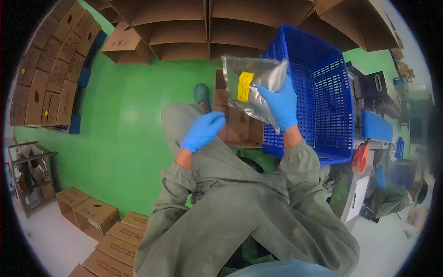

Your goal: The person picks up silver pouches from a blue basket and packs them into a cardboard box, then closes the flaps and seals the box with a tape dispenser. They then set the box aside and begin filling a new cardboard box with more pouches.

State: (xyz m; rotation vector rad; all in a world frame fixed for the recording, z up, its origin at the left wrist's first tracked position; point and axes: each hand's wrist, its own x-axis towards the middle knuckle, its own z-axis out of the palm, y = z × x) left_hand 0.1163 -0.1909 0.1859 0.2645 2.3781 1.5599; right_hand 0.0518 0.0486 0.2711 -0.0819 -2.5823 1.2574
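Observation:
A silver foil pouch (266, 73) with a yellow label (245, 87) is held up in my right hand (281, 102), blue-gloved, its thumb across the front of the pouch. My left hand (203, 130), also blue-gloved, is off the pouch, to its lower left, above my knee. Its fingers are bent together, and whether anything small is between them is hidden. Below the pouch stands an open cardboard box (234, 127), partly covered by it. Right beside my right hand is a blue perforated crate (350, 111) with no pouches visible inside.
Open cardboard boxes (180, 34) line the top. Stacked cartons (60, 67) stand at the left, more cartons (117, 244) at the lower left, near a metal rack (32, 177). An orange-red object (360, 158) and a blue-topped machine (377, 125) are at the right. Another person (394, 196) sits beyond.

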